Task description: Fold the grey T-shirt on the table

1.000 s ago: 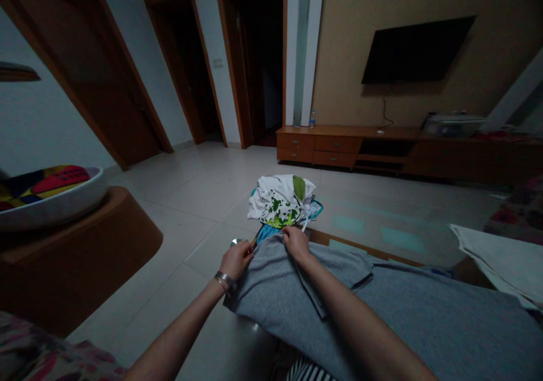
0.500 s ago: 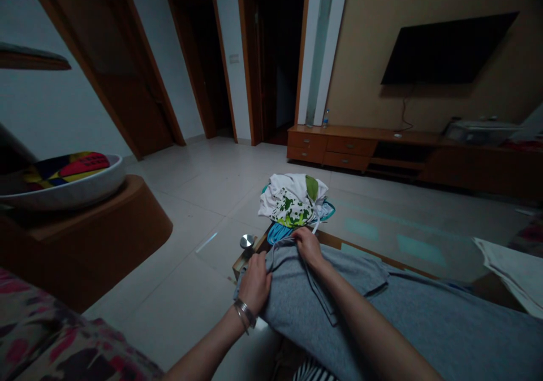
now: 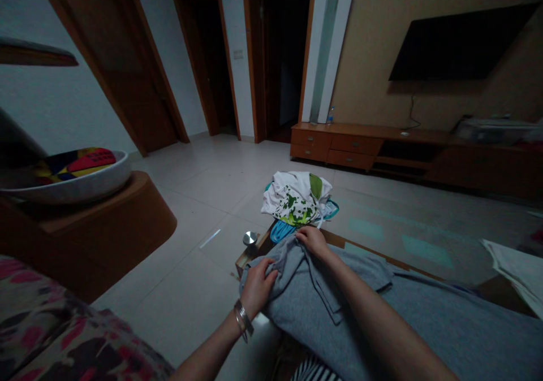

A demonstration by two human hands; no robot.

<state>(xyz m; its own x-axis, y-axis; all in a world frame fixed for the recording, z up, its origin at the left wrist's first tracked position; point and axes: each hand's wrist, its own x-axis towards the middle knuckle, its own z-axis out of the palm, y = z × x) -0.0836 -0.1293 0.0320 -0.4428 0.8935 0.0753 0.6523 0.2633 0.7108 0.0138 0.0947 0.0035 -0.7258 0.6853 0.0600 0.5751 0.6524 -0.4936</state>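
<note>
Grey knit garment (image 3: 297, 299) is spread over the lap, its bulk trailing from btwn the hands toward lower right; it appears to be laid there so the lap bears its weight while the top edge is worked on. R hand (image 3: 311, 241) is curled over that edge, fingers closed in a pinch on a gathered fold; L hand (image 3: 258, 286) is set lower on the near side, fingers part-spread and pressed into the cloth; whether it's pinched or just pressing can't be told. Hands are kept apart, which seems to hold the cloth btwn them in soft tension; creases run from both grips, and a doubled seam or hem lies just below R hand. Silver bangles (image 3: 242, 319) sit on L wrist. Beyond both hands, a heap of clothes (image 3: 296, 195) in white w/ green print and some blue rests on a low table w/ wooden rim (image 3: 373, 242); a steel knob (image 3: 250, 238) stands just ahead of L hand. Striped fabric (image 3: 316, 373) shows under the garment, below the grip; floral sofa cushion (image 3: 55, 327) lies left of L hand.
</note>
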